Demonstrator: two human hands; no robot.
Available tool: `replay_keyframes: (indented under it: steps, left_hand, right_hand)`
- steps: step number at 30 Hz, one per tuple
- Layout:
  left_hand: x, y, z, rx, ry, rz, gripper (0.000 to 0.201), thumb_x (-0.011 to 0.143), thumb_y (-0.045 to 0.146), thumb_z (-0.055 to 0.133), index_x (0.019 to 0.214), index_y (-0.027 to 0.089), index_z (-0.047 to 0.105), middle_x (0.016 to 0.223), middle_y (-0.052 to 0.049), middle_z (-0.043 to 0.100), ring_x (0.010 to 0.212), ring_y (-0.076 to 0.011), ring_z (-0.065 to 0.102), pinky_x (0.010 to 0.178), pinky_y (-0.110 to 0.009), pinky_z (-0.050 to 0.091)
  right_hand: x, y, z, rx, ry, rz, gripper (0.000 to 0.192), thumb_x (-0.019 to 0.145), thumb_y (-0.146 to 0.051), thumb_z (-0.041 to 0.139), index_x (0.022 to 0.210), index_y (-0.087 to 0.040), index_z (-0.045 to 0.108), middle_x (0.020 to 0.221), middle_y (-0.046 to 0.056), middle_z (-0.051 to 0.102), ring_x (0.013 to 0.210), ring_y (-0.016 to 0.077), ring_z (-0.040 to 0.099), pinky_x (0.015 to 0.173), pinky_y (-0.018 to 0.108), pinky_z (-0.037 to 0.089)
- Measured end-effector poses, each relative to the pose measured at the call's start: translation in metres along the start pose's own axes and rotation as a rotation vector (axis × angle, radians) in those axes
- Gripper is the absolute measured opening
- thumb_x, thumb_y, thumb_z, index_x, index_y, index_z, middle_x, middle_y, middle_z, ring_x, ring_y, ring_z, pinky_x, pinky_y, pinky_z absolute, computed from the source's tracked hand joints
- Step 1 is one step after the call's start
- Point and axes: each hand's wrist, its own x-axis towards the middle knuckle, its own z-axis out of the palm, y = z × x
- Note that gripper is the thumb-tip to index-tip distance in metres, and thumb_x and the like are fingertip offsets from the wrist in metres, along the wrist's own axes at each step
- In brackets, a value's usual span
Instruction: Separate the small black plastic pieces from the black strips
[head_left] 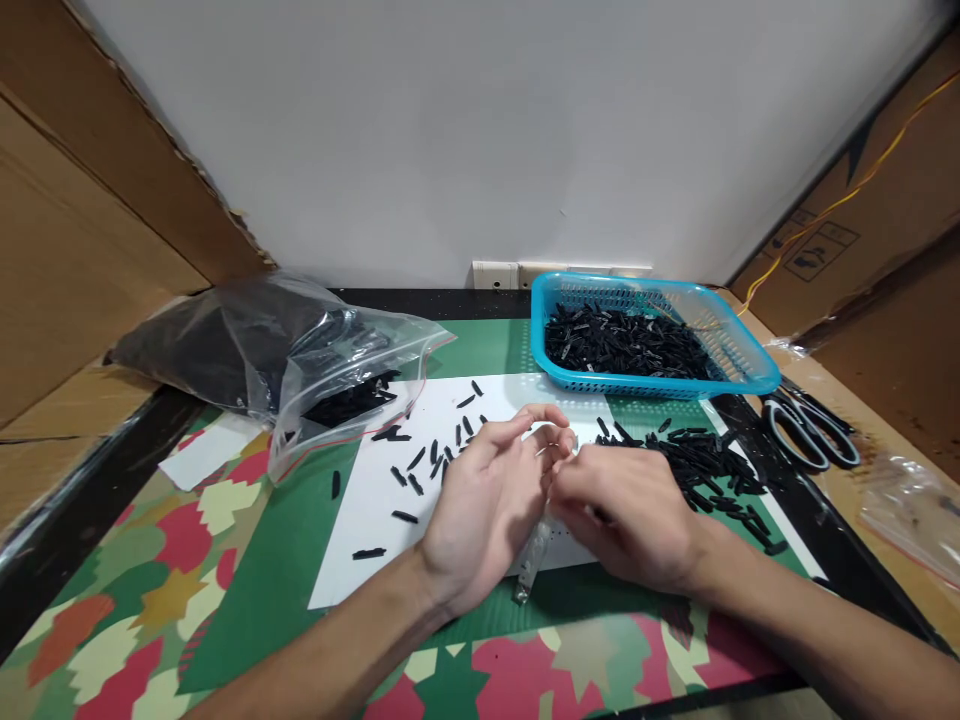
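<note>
My left hand (491, 495) is turned palm up over the white sheet (336, 580), its fingers curled toward my right hand. Knuckles up, my right hand (637, 510) is closed, its fingertips meeting those of the left. Whatever lies between the fingertips is hidden. Just below the hands shows a narrow clear plastic strip (529, 572); I cannot tell whether either hand touches it. Loose short black pieces (405, 517) are scattered on the sheet left of my hands. A pile of similar black pieces (709, 460) spreads beyond my right hand.
A blue plastic basket (652, 384) full of black pieces stands at the back right. On the left lies an open clear zip bag (255, 345) with dark contents. Scissors (810, 430) and another clear bag (911, 510) lie far right. Cardboard (97, 200) walls both sides.
</note>
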Motion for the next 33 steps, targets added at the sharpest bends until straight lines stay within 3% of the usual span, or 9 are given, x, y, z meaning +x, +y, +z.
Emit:
replay_keyframes:
  steps: [4, 7, 14, 19, 24, 33]
  left_hand:
    - [0.006, 0.001, -0.011, 0.421, -0.031, 0.163, 0.014, 0.104, 0.030, 0.056, 0.097, 0.020, 0.062, 0.088, 0.001, 0.051, 0.081, -0.0125, 0.048, 0.076, -0.022, 0.042]
    - [0.008, 0.003, -0.016, 0.675, -0.029, 0.275, 0.015, 0.104, 0.035, 0.063, 0.099, 0.020, 0.062, 0.085, 0.002, 0.053, 0.076, -0.0118, 0.047, 0.069, -0.023, 0.039]
    - [0.001, -0.002, -0.014, 0.821, -0.105, 0.344, 0.012, 0.107, 0.035, 0.059, 0.104, 0.024, 0.057, 0.097, -0.001, 0.068, 0.091, -0.0173, 0.066, 0.086, -0.032, 0.049]
    - [0.001, -0.005, -0.014, 0.900, -0.089, 0.435, 0.011, 0.108, 0.031, 0.057, 0.100, 0.024, 0.057, 0.093, 0.000, 0.067, 0.084, -0.0148, 0.067, 0.081, -0.030, 0.050]
    - [0.003, -0.006, -0.018, 0.962, 0.014, 0.557, 0.006, 0.108, 0.029, 0.059, 0.102, 0.025, 0.058, 0.094, 0.002, 0.063, 0.087, -0.0123, 0.063, 0.076, -0.025, 0.048]
    - [0.002, -0.005, -0.019, 1.011, 0.068, 0.620, 0.011, 0.108, 0.031, 0.057, 0.099, 0.025, 0.060, 0.086, 0.002, 0.061, 0.073, -0.0123, 0.057, 0.066, -0.026, 0.044]
  right_hand:
    - [0.003, 0.002, -0.001, 0.453, 0.236, 0.515, 0.003, 0.104, -0.022, 0.062, 0.102, -0.023, 0.063, 0.085, 0.000, 0.067, 0.062, 0.0104, 0.061, 0.054, 0.022, 0.051]
    - [0.009, 0.005, -0.004, 0.730, 0.284, 0.675, 0.014, 0.102, -0.031, 0.069, 0.096, -0.021, 0.063, 0.077, -0.002, 0.064, 0.050, 0.0084, 0.058, 0.043, 0.019, 0.049]
    - [0.015, 0.011, -0.008, 0.914, 0.300, 0.747, 0.022, 0.096, -0.037, 0.078, 0.093, -0.020, 0.064, 0.074, 0.000, 0.070, 0.051, 0.0118, 0.067, 0.047, 0.022, 0.061]
    - [0.017, 0.010, -0.010, 0.931, 0.266, 0.775, 0.023, 0.095, -0.039, 0.078, 0.092, -0.020, 0.065, 0.072, -0.001, 0.068, 0.054, 0.0129, 0.068, 0.049, 0.023, 0.063]
    - [0.018, 0.012, -0.011, 0.944, 0.253, 0.796, 0.024, 0.092, -0.039, 0.082, 0.090, -0.019, 0.068, 0.070, 0.000, 0.071, 0.053, 0.0133, 0.069, 0.052, 0.025, 0.065]
    - [0.017, 0.013, -0.009, 0.943, 0.245, 0.827, 0.026, 0.089, -0.041, 0.084, 0.087, -0.019, 0.072, 0.070, 0.000, 0.071, 0.057, 0.0140, 0.069, 0.053, 0.026, 0.066]
